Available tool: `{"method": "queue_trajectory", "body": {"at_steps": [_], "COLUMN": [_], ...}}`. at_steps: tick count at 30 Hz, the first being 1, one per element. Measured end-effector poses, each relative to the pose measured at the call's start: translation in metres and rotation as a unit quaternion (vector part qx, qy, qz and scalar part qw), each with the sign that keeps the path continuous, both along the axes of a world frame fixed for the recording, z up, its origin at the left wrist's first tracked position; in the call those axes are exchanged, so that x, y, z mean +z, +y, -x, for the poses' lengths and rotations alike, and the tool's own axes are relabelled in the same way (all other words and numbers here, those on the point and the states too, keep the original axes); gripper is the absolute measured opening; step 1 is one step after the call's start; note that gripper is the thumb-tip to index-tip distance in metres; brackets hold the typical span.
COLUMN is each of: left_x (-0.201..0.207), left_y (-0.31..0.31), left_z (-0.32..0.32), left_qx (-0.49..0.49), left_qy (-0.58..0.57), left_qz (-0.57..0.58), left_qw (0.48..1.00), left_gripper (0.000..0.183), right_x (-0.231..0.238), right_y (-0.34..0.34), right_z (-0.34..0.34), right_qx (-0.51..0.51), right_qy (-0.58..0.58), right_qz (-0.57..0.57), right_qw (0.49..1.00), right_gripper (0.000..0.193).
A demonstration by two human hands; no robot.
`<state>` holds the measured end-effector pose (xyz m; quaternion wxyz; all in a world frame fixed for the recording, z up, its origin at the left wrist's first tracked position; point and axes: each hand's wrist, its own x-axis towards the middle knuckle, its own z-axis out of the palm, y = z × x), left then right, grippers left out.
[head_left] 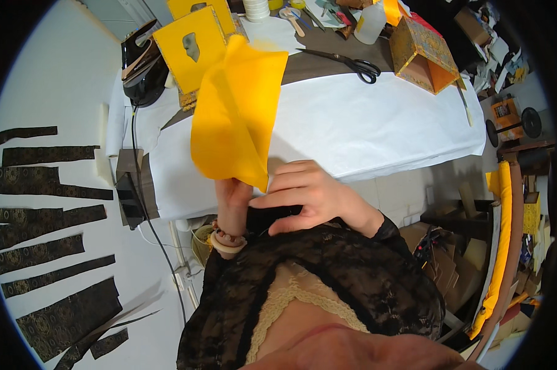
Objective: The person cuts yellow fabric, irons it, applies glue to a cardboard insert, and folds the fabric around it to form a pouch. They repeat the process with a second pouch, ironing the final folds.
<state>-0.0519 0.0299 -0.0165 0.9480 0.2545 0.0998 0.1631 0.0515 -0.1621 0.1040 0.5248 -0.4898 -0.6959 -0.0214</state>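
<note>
A bright yellow sheet [238,117], apparently cloth, rises curved and folded above the near left part of the table. My left hand [232,192] grips its lower edge from underneath, and most of those fingers are hidden behind the sheet. Beaded and pale bangles circle that wrist. Beside the sheet's bottom corner is my right hand [306,192], its fingers spread and the thumb apart from the index finger. I see nothing in it. Just beyond the sheet stands a yellow panel [189,52] with an irregular grey patch.
White paper [352,123] covers the worktable. Black scissors [352,63] lie at its far edge, near a patterned open box [423,55] and a translucent bottle [371,23]. A black iron [144,74] with a cord stands at left. Dark patterned fabric strips [63,308] hang on the left.
</note>
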Motion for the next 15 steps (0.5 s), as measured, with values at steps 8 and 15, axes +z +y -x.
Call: {"method": "queue_trajectory", "body": {"at_steps": [8, 15], "left_x": [0.017, 0.017], "left_y": [-0.018, -0.036], "left_z": [-0.017, -0.009], "left_qx": [-0.110, -0.038], "left_qy": [-0.147, -0.060], "left_qz": [0.314, 0.418], "left_qw": [0.932, 0.906], "left_gripper": [0.030, 0.038], "right_x": [-0.021, -0.052], "right_y": [0.014, 0.036], "right_z": [0.007, -0.077], "right_qx": [-0.204, -0.258], "right_qy": [0.326, 0.277], "right_qz": [0.063, -0.003], "right_qw": [0.921, 0.926], "right_gripper": [0.090, 0.131]}}
